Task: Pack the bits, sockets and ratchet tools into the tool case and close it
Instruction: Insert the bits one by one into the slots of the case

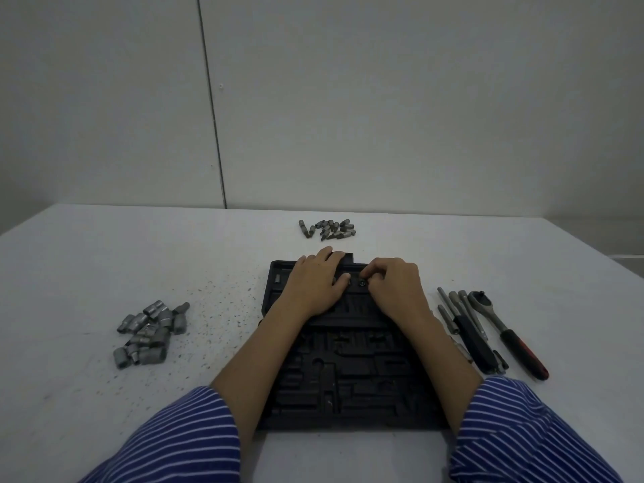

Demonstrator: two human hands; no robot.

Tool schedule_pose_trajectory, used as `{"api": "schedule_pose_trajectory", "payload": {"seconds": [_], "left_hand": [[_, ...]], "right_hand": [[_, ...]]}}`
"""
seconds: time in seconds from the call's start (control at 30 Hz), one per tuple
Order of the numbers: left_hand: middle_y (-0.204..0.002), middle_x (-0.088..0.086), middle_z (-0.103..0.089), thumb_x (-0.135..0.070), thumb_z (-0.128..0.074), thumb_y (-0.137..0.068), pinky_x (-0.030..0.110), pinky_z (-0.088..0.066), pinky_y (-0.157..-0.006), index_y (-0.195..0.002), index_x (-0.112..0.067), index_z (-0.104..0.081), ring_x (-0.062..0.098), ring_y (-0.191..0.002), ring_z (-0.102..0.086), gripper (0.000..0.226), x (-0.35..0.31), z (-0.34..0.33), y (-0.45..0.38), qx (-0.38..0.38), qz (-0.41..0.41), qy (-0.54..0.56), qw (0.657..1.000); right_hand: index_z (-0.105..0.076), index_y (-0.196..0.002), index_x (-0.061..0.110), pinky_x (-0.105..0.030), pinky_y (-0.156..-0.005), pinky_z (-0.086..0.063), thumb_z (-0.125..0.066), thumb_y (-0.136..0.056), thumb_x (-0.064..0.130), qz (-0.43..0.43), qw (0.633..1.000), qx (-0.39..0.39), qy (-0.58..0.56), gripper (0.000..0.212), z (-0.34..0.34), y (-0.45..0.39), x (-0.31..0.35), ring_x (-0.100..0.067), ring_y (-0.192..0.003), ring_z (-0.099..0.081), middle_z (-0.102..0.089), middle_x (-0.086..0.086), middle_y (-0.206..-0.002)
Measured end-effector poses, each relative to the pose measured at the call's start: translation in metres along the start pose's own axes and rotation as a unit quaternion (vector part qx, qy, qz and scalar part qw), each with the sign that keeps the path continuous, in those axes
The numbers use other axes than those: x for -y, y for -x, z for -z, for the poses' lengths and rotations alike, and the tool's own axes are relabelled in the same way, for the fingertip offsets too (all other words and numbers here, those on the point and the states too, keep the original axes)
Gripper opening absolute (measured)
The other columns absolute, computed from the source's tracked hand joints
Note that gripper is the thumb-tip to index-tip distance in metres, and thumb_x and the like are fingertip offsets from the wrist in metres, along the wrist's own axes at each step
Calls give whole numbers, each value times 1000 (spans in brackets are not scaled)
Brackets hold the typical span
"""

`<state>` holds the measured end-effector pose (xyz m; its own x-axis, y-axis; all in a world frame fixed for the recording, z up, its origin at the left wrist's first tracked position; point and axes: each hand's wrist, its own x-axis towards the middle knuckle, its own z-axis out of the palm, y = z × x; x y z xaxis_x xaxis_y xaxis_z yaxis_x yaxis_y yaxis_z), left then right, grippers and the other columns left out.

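Black and open on the table [104, 273], the tool case [348, 378] lay under both hands: the left hand [315, 284] rested flat on its far half, while the right hand [393, 284] pinched a small socket [362, 282] there.

Spreading across the lower frame: a white table [104, 259], dark specks [223, 308] peppering it left of centre. Rising behind, filling the upper frame: a pale panelled wall [383, 99].

One view only — a wide-angle camera on the person's head, looking forward and down across the table [104, 259]. The striped sleeves [174, 444] fill the frame's bottom corners, close under the lens — the wall [383, 99] takes the whole upper half, farther off.
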<state>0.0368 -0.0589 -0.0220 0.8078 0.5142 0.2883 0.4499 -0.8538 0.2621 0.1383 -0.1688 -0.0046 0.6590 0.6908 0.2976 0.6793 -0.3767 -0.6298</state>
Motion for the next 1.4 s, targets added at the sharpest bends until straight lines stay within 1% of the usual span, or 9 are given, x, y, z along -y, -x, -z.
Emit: {"api": "schedule_pose_trajectory", "payload": {"seconds": [0.23,0.4,0.53,0.6,0.73,0.9,1.07,1.23,1.4], "left_hand": [[-147,7,-34,-37,-39,-97,38,-28,-108,-140,-14,-34,25,-129,-40,49,0,0,-1,0,2,2,1000],[-147,7,-34,-37,-39,-97,38,-27,-108,-140,-14,-34,24,-129,-39,49,0,0,0,1,1,5,1000],[-147,7,-35,-37,-39,-96,38,-27,-108,-140,-15,-35,25,-128,-40,49,0,0,-1,0,3,8,1000],[-147,7,-35,-37,-40,-96,38,-28,-108,-140,-15,-35,25,-128,-41,49,1,0,0,-1,3,10,1000],[-147,7,-34,-37,-40,-96,37,-27,-108,-140,-15,-34,24,-129,-40,49,0,0,0,-2,2,10,1000],[-147,7,-35,-36,-41,-96,36,-28,-108,-140,-15,-35,24,-128,-41,49,0,1,1,-6,0,10,1000],[-146,7,-36,-36,-41,-96,36,-28,-107,-139,-15,-35,24,-128,-41,49,0,0,1,-7,-1,10,1000],[-145,7,-36,-36,-42,-95,37,-29,-107,-139,-15,-35,25,-126,-42,49,0,0,1,-9,0,12,1000],[-146,8,-36,-36,-42,-95,37,-29,-107,-139,-15,-35,26,-126,-43,49,0,1,1,-8,0,9,1000]], "right_hand": [[-75,-86,12,-35,-75,-55,-48,-80,-2,-9,1000,4,0,32,1,1,2,-21,-76,-63,-72,-9,-88],[-76,-86,10,-36,-72,-56,-44,-78,-5,-17,1000,14,1,36,3,2,6,-22,-71,-61,-71,-12,-88],[-76,-85,11,-37,-75,-55,-45,-78,-5,-20,1000,10,1,36,3,3,6,-23,-77,-62,-71,-10,-90],[-76,-85,12,-36,-76,-55,-45,-78,-5,-18,1000,10,7,35,3,4,6,-21,-79,-62,-71,-8,-91],[-75,-85,12,-32,-73,-53,-46,-79,-5,-15,1000,10,11,34,3,4,7,-17,-74,-58,-70,-5,-90],[-74,-83,14,-34,-74,-54,-46,-78,-4,-7,1000,9,16,33,3,5,6,-19,-77,-61,-70,-5,-89],[-72,-96,14,-32,-79,-53,-47,-81,-1,22,999,5,45,33,3,5,8,-20,-89,-63,-71,-4,-98],[-72,-100,20,-24,-68,-41,-45,-85,4,51,993,9,104,34,3,8,11,-20,-90,-61,-70,-1,-101],[-72,-104,22,-23,-66,-39,-45,-86,5,70,988,11,135,37,3,8,12,-20,-93,-61,-71,0,-102]]}}
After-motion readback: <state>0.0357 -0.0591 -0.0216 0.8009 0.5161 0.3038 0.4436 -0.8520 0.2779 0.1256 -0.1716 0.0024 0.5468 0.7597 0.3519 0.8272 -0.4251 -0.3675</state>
